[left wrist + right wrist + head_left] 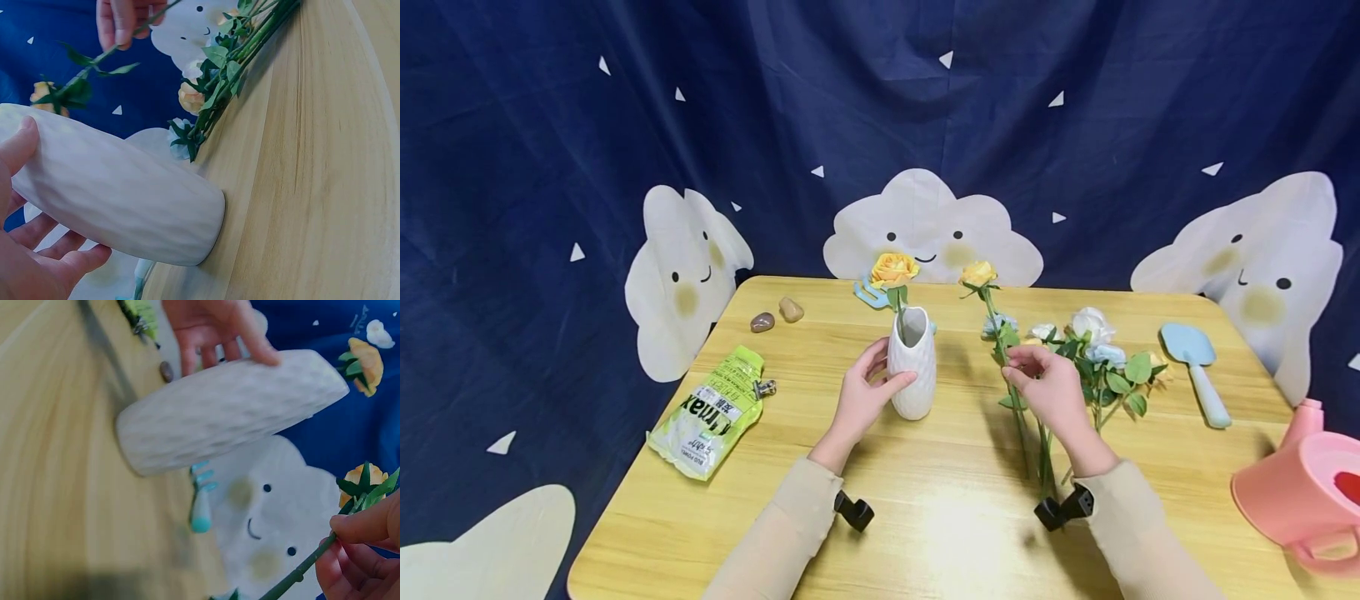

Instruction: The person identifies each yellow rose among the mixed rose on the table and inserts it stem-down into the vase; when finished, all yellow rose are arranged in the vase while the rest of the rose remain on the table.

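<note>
A white textured vase (916, 383) stands upright on the table, and my left hand (867, 392) holds it from the left, thumb in front and fingers along the far side. One yellow-orange rose (894, 270) rises from its mouth; the lower stem is hidden inside. To the right of the vase, my right hand (1047, 390) pinches the green stem (299, 573) of a second yellow rose (978, 274) between thumb and fingers. This rose is held upright, bloom at the top, apart from the vase.
Beside my right hand lie several white, blue and yellow flowers (1093, 327). A blue trowel (1197, 367) and pink watering can (1292, 483) are at the right. A blue hand rake (871, 293) lies behind the vase. Two stones (763, 322) and a clipped green bag (711, 412) lie left.
</note>
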`<state>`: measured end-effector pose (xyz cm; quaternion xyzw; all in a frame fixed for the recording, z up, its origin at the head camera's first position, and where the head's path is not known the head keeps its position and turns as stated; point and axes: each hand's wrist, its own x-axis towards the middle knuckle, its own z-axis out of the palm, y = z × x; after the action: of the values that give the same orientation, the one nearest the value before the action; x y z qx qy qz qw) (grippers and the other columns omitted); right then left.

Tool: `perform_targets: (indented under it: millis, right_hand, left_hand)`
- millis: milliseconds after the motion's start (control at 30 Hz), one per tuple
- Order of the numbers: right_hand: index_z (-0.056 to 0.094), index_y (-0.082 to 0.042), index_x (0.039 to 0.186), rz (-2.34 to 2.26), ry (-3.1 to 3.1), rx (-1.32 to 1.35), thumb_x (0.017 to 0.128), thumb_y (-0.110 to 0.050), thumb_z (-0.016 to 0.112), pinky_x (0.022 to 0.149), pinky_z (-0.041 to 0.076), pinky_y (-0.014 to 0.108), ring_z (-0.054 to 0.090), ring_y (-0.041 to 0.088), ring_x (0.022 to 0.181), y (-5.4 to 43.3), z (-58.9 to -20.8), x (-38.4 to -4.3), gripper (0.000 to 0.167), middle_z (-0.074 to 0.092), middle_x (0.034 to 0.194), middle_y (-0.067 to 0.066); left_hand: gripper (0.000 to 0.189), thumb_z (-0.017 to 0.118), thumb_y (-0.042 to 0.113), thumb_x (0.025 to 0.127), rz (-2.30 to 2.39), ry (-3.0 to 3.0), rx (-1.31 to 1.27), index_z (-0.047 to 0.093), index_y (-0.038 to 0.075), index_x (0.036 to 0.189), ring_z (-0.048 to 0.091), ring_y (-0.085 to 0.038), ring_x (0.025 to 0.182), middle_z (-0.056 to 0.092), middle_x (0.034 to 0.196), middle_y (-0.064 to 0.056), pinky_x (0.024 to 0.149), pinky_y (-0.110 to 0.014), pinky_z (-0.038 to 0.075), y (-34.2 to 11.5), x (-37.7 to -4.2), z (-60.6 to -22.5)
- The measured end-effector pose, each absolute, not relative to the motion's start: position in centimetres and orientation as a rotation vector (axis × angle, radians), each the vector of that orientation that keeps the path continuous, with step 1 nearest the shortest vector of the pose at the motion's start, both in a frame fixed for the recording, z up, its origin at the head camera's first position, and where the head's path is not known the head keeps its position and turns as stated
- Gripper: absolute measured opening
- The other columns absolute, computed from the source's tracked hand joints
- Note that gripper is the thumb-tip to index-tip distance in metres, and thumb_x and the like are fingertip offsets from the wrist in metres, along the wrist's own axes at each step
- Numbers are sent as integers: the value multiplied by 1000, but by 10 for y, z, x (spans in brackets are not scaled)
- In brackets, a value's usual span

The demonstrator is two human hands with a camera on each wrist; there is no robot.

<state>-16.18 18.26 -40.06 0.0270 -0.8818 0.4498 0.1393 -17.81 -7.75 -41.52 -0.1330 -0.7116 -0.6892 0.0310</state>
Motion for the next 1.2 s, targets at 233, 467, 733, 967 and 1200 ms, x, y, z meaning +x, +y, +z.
perform_targets:
  millis: [233,467,733,967,1200]
  right_hand:
    - [67,-1,106,1335,-2405,165,83,-2,68,56,46,17,57,10,70,175,-373,-167,23,67,86,9]
    - [66,2,110,1495,-2279,187,83,-2,68,53,49,18,58,8,64,161,-339,-175,27,64,87,17]
    - [64,6,103,1622,-2042,254,79,8,67,53,53,25,60,7,63,143,-302,-180,24,62,82,12]
    - [63,8,95,1667,-1752,375,75,11,67,51,53,27,60,17,60,129,-273,-190,20,62,76,9]
    - [63,5,91,1847,-1492,382,74,11,70,53,53,26,61,19,62,116,-257,-195,19,62,76,12]
  left_hand:
    - [57,73,7,80,-2110,-2199,-412,49,0,131,51,-31,113,53,127,-17,91,-41,46,-77,-177,-414]
    - [56,73,7,80,-2101,-2211,-387,49,1,130,51,-31,114,54,127,-17,92,-45,44,-77,-177,-413]
    - [57,74,7,79,-2097,-2217,-385,50,1,130,51,-31,114,54,127,-17,92,-46,44,-77,-177,-414]
    - [57,74,6,79,-2099,-2205,-373,50,1,130,51,-32,113,55,124,-18,91,-46,44,-79,-177,-413]
    - [57,75,7,78,-2116,-2201,-372,51,1,130,52,-33,112,56,122,-19,91,-48,44,-78,-177,-414]
